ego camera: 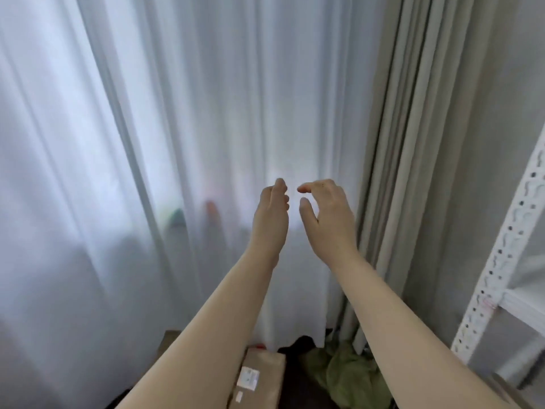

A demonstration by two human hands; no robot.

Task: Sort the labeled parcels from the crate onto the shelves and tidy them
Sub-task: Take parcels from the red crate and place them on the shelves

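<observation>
- Parcel point(265, 376), one in view: brown cardboard, flat top face, low at the bottom middle of the view, below and between the two forearms. Its left edge is hidden behind the left forearm. Whether it sits in a crate cannot be told.
- Labels on the parcel, two: one larger white label point(248, 378) with print too small to read, and one small white sticker point(239, 395) just below it.
- Left hand point(271, 211), one: raised well above the parcel, seen edge-on, fingers loosely curved, grasping nothing.
- Right hand point(327, 211), one: raised beside the left and close to it without touching, fingers bent forward, thumb held apart beneath them, grasping nothing.
- Shelf unit point(501, 255), one, at the right edge: a white perforated metal upright, leaning in the wide-angle view, with a white shelf board joined to it.
- Green cloth point(348, 376), one crumpled heap on the floor, just right of the parcel.
- Sheer white curtain point(177, 113), one, filling the background behind both hands.
- Grey curtain point(427, 143), one, hanging in folds between the white curtain and the shelf unit.
</observation>
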